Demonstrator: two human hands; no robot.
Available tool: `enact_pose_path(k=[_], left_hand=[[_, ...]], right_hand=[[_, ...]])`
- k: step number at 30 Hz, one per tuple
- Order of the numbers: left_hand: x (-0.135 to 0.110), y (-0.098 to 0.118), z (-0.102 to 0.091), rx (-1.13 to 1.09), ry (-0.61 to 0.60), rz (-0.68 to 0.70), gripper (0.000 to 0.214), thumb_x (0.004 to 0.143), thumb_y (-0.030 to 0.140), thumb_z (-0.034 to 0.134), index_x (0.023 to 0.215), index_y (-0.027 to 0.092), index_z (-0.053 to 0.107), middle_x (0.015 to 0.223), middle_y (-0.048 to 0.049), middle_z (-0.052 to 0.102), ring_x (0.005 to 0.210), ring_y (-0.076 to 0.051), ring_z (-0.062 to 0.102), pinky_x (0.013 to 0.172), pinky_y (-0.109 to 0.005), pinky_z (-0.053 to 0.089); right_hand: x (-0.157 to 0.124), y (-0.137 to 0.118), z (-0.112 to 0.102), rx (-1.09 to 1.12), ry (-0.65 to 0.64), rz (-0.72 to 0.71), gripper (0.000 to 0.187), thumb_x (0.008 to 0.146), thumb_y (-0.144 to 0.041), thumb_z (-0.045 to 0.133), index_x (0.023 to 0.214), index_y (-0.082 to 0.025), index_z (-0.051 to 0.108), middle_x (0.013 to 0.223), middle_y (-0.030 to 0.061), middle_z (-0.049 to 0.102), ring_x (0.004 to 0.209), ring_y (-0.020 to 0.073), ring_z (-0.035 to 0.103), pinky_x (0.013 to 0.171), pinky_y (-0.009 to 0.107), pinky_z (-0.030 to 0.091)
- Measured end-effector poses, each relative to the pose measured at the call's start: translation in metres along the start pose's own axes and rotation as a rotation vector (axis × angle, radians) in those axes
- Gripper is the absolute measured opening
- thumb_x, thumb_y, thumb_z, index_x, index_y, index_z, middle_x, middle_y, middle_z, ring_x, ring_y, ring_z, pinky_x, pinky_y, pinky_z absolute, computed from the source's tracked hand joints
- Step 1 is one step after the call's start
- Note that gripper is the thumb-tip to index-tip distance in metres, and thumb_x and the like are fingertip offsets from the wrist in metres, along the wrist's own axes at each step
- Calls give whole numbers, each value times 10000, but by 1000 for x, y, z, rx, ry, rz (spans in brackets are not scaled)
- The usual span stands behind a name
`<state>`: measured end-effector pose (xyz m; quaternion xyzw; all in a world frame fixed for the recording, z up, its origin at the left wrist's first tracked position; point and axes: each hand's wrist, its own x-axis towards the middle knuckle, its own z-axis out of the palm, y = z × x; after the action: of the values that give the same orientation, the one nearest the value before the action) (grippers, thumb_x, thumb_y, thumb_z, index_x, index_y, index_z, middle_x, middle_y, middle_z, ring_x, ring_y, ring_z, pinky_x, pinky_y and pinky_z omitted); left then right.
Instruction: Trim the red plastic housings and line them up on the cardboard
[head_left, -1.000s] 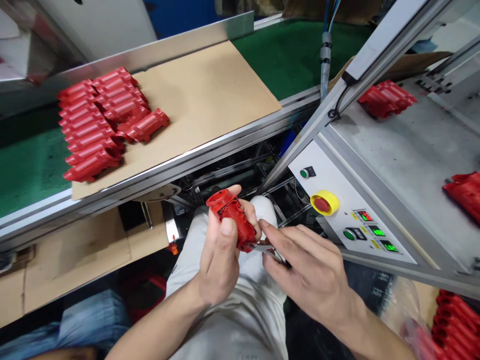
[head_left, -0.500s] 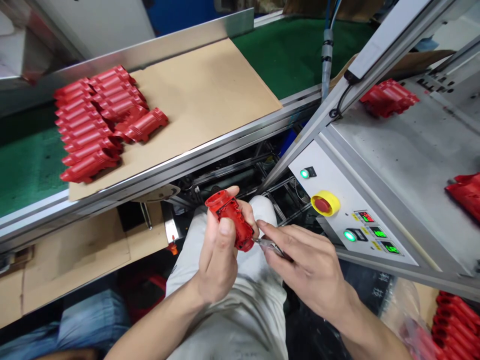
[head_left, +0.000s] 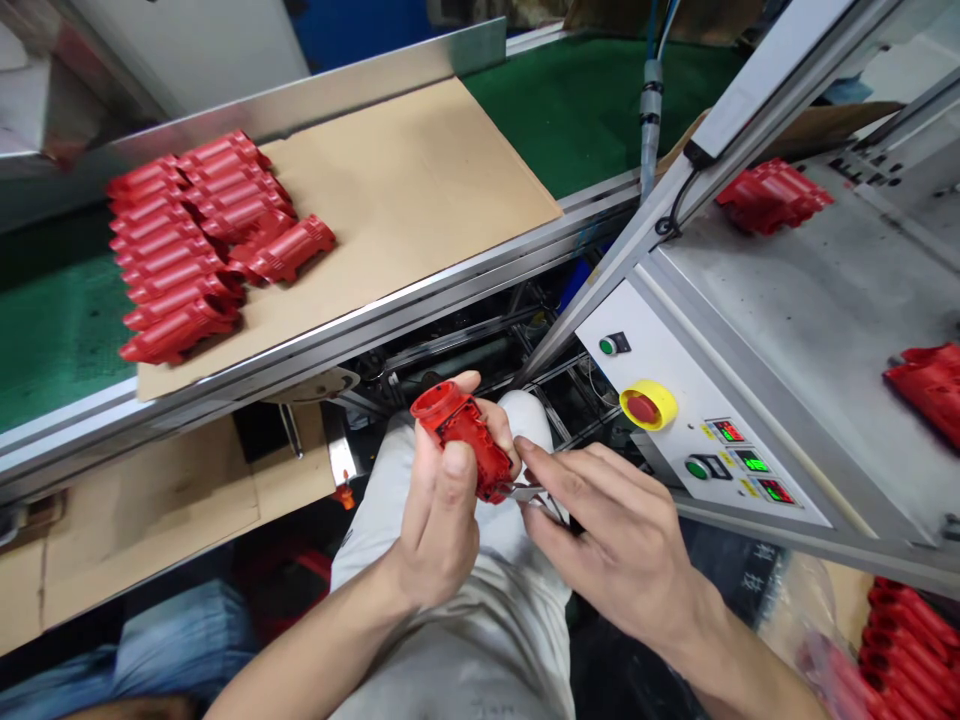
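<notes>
My left hand [head_left: 442,520] is wrapped round a red plastic housing [head_left: 465,438], held over my lap with its round end up and to the left. My right hand [head_left: 615,535] pinches a small metal tool [head_left: 534,496] that looks like a cutter or tweezers. The tool's tip touches the lower end of the housing. A row of several matching red housings [head_left: 202,240] lies on a cardboard sheet [head_left: 405,210] on the green conveyor belt [head_left: 600,100] ahead.
To the right stands a grey machine table [head_left: 810,300] with a control panel: a red emergency button [head_left: 647,406], green buttons and small displays. More red housings [head_left: 772,195] lie on it, at its right edge [head_left: 930,385], and in a bag at lower right [head_left: 907,630].
The green button on the panel lit half a second ago and is dim again. The tool tip shifted slightly against the housing's lower end. My hands stay in place.
</notes>
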<state>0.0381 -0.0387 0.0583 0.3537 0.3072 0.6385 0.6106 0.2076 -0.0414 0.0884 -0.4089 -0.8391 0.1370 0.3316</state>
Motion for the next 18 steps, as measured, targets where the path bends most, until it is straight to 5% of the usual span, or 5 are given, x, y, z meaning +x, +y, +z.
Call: enact_pose_path(k=[14, 18], left_hand=[[0, -4, -3, 55, 53, -6, 409, 1108, 509, 474, 1473, 328, 512, 1054, -48, 540, 830, -191, 527, 846, -391, 550], [3, -2, -2, -10, 73, -45, 379, 1108, 507, 483, 1437, 325, 530, 1037, -33, 546, 765, -169, 511, 783, -361, 545]], right_hand=[[-3, 4, 1, -79, -85, -22, 533, 1008, -86, 660, 1529, -111, 547, 1021, 85, 777, 806, 198, 665, 754, 384, 617], [-5, 9, 3, 137, -69, 33, 524, 1011, -107, 677, 1518, -205, 587, 1039, 54, 784, 840, 170, 695, 762, 344, 624]])
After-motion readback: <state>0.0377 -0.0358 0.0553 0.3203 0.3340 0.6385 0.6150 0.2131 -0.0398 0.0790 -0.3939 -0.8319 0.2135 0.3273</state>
